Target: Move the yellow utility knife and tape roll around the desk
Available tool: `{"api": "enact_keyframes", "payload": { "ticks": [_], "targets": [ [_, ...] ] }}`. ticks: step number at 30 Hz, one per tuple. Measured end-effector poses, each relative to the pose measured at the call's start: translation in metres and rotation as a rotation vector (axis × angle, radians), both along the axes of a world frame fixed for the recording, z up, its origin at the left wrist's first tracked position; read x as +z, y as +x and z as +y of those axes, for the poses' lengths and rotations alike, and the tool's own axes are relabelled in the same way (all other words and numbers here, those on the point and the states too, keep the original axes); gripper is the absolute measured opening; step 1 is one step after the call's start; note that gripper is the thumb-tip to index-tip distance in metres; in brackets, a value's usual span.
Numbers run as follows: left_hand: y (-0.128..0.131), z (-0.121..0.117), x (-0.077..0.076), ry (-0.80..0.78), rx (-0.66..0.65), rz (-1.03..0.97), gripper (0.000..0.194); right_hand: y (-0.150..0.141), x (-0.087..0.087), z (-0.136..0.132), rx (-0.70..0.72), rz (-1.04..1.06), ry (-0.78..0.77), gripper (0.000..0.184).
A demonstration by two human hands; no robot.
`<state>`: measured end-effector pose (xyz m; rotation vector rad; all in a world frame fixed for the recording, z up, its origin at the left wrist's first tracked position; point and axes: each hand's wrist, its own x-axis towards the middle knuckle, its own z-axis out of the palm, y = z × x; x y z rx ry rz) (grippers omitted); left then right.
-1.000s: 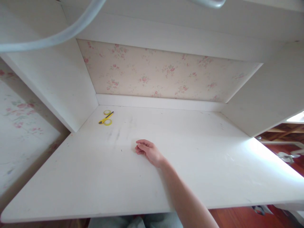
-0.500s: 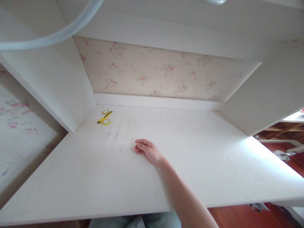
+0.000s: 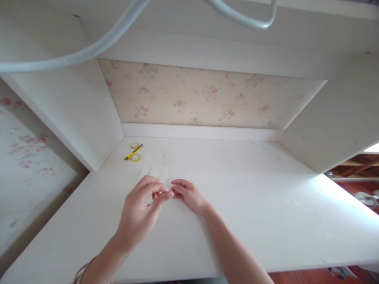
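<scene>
Fingertips (image 3: 169, 193) of the arched left hand (image 3: 137, 211) met in a pinch beside the curled right hand (image 3: 191, 197); couldn't tell if either held anything. White desk (image 3: 237, 225) lay beneath; yellow cutter (image 3: 133, 152) and tape rolls (image 3: 136, 161) sat far left.

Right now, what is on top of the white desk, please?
Toward the back left lie a yellow cutter and two yellow rings. The right hand appears to rest on the desk; surface behind it and the left hand is hidden.
</scene>
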<state>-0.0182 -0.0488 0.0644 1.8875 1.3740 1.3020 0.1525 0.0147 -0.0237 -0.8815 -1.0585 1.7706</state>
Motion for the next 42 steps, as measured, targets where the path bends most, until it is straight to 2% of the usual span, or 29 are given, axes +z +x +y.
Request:
{"api": "enact_keyframes", "payload": {
  "ticks": [5, 8, 11, 18, 25, 42],
  "targets": [
    [0.027, 0.051, -0.038, -0.09, -0.102, 0.064, 0.025, -0.001, 0.004, 0.0, 0.023, -0.014, 0.05, 0.03],
    [0.03, 0.062, -0.058, -0.128, -0.139, 0.065, 0.028, -0.002, 0.004, 0.001, 0.021, -0.003, 0.049, 0.029],
    [0.026, 0.064, -0.066, -0.145, -0.176, 0.059, 0.029, -0.003, 0.003, 0.001, 0.029, -0.016, 0.055, 0.025],
    [0.018, 0.066, -0.072, -0.27, -0.235, -0.01, 0.025, -0.003, 0.004, 0.001, 0.046, -0.04, 0.057, 0.016],
    [0.017, 0.065, -0.067, -0.368, -0.26, -0.058, 0.029, -0.002, 0.007, 0.0, 0.04, -0.061, 0.045, 0.017],
    [0.017, 0.065, -0.069, -0.392, -0.267, -0.06, 0.029, -0.001, 0.005, 0.0, 0.046, -0.106, 0.066, 0.02]
  ]
}}
